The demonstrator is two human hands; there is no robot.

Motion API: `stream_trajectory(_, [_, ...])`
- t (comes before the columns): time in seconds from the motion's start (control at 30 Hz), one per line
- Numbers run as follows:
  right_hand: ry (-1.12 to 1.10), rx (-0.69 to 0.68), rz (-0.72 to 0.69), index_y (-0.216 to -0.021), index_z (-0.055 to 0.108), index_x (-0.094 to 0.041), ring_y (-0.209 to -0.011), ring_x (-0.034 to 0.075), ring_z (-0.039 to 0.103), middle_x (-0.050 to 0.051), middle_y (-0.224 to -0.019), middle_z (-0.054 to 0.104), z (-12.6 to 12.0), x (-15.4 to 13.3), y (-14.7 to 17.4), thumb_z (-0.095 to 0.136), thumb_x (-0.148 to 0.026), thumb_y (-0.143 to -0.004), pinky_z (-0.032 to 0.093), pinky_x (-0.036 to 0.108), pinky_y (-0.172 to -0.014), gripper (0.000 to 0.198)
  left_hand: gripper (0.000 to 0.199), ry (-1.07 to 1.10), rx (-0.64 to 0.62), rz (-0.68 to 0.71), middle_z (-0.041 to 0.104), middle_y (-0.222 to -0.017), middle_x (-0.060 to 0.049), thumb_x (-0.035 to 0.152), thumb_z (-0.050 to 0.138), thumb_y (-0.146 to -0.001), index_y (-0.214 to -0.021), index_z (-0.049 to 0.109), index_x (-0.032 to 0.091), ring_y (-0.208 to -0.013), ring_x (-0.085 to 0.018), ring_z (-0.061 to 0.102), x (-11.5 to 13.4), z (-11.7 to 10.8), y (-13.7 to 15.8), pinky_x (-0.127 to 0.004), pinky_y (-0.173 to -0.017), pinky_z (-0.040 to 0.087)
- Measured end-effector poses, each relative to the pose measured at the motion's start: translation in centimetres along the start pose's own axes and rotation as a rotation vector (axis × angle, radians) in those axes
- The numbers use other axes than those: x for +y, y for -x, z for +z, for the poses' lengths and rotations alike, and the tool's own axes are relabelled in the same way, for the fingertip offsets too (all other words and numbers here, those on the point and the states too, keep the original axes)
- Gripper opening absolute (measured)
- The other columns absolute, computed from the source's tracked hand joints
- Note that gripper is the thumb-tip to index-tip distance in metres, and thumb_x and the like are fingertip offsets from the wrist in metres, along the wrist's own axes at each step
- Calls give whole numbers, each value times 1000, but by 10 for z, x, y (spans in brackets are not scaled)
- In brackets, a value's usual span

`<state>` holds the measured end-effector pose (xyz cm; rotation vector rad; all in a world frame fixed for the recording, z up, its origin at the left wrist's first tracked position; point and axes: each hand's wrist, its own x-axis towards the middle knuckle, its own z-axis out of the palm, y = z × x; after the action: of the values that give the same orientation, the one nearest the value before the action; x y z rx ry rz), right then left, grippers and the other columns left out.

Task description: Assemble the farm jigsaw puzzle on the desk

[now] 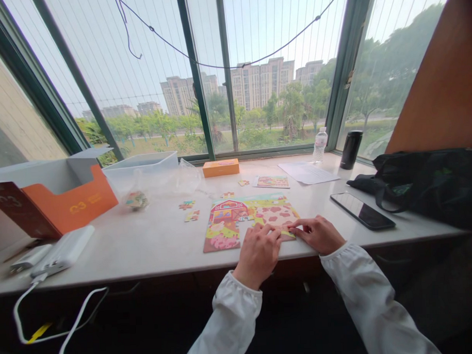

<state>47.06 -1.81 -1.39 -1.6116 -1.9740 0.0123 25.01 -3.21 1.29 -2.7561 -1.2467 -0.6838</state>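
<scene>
- A partly assembled jigsaw puzzle (226,230) with a barn picture is laid flat on the white countertop (145,247), near its front edge; clock directions below are taken from the puzzle's middle.
- At six o'clock, the puzzle's near edge is covered by the left hand (260,251), its fingers bent and held close together; whether a piece is gripped under them cannot be made out.
- At four o'clock, the puzzle's near corner is reached by the right hand (317,235), its thumb and forefinger brought nearly together; whether anything is pinched there cannot be seen.
- Loose pieces (192,215) are scattered at nine to ten o'clock.
- A picture card (273,182) is placed at one o'clock, a small orange box (220,168) at eleven, and a phone (362,211) at three.
</scene>
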Motion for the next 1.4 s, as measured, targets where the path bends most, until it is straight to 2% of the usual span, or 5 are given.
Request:
stream_trajectory(0.4, [35, 3, -121, -86, 78, -29, -59, 14, 62, -1, -61, 69, 3, 1, 1, 51, -54, -93, 38, 31, -76, 38, 24, -4, 3, -8, 65, -110, -3, 29, 45, -98, -110, 65, 26, -103, -22, 54, 2, 0, -1, -38, -86, 43])
stream_trajectory(0.57, [-1, -5, -119, -104, 76, -32, -56, 12, 61, -3, -58, 67, 3, 2, 0, 51, -55, -93, 39, 30, -76, 36, 24, 10, 9, -19, 67, -105, -3, 26, 42, -98, -107, 65, 25, -101, -22, 53, 2, -2, -1, -38, -86, 43])
stream_trajectory(1.03, [66, -14, -132, -90, 76, -30, -59, 14, 61, -1, -61, 68, 4, 1, 0, 48, -53, -94, 37, 31, -75, 36, 27, -88, 18, -51, 62, -111, -5, 18, 51, -88, -109, 65, 26, -108, -23, 50, 3, 0, -7, -38, -90, 43])
stream_trajectory(1.27, [39, -25, -142, -112, 72, -31, -55, 13, 59, -3, -59, 66, 2, 0, -1, 47, -53, -96, 38, 30, -75, 37, 29, -93, 25, -46, 60, -117, -6, 18, 50, -89, -113, 64, 26, -111, -23, 50, 3, 1, -7, -39, -92, 42])
stream_trajectory(1.4, [77, -27, -156, -99, 76, -31, -59, 13, 60, -1, -62, 68, 2, -1, -2, 44, -52, -97, 36, 30, -74, 38, 29, -68, 25, -59, 60, -119, -5, 19, 49, -90, -113, 66, 27, -113, -23, 50, 2, 3, -8, -39, -93, 42])
